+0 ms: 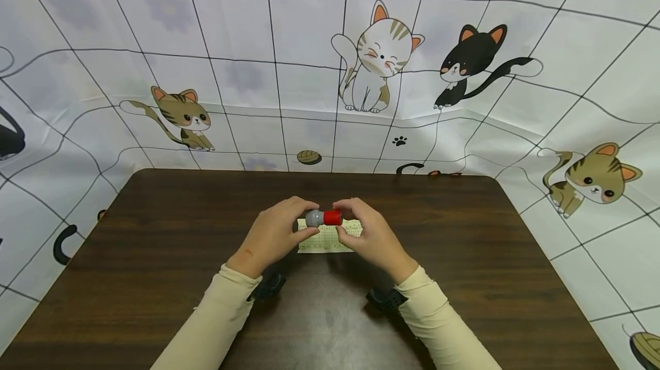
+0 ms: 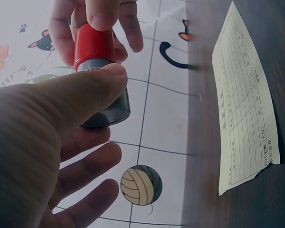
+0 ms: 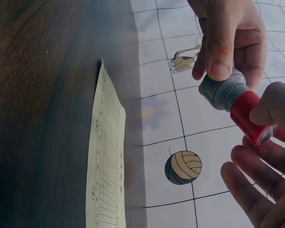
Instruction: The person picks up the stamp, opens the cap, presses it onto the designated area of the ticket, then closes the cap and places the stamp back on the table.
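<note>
A small round stamp [image 1: 323,218], grey at one end and red at the other, is held level above the paper. My left hand [image 1: 278,235] pinches the grey end between thumb and fingers. At the red end [image 3: 249,116], my right hand [image 1: 375,238] grips with thumb and fingertips, its other fingers spread below. Under both hands a pale yellow printed form [image 1: 326,241] with ruled lines lies on the table; one short edge looks torn in the left wrist view.
The dark brown wooden table [image 1: 180,278] spreads around the hands. Behind and beside it hangs a white sheet [image 1: 247,26] with grid lines and cartoon cats. Each wrist wears a black strapped device [image 1: 387,298].
</note>
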`<control>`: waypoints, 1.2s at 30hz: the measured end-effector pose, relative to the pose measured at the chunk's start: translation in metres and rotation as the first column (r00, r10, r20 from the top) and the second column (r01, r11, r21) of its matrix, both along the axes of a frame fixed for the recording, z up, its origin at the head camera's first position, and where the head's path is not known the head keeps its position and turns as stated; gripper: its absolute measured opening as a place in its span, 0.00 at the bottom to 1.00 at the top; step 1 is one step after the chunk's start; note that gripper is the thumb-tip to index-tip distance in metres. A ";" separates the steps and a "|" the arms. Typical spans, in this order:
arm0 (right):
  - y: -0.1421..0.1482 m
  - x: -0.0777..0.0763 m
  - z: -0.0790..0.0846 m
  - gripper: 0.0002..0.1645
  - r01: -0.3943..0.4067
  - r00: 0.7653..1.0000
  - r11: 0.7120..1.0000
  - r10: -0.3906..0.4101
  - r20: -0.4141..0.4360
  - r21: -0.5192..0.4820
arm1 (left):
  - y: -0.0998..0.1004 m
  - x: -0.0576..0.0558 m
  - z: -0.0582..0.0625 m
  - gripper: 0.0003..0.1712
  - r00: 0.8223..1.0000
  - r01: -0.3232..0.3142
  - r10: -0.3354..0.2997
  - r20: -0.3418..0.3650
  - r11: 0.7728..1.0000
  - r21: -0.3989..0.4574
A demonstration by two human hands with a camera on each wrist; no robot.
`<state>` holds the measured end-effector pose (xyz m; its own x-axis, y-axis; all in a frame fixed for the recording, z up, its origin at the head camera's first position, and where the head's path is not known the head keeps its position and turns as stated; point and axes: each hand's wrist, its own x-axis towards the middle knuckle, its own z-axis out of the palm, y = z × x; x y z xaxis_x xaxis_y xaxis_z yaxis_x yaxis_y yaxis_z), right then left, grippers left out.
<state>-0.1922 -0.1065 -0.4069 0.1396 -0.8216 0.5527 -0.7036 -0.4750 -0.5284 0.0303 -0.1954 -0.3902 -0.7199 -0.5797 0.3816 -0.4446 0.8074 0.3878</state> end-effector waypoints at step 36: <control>0.002 -0.003 0.005 0.22 0.055 0.971 0.993 -0.079 -0.228 -0.107 | 0.003 -0.001 0.002 0.24 0.999 0.005 -0.007 -0.034 0.999 -0.039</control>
<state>-0.1952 -0.1041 -0.4024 0.2196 -0.7763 0.5908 -0.8331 -0.4644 -0.3005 0.0291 -0.1928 -0.3880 -0.7094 -0.5597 0.4285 -0.4266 0.8248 0.3711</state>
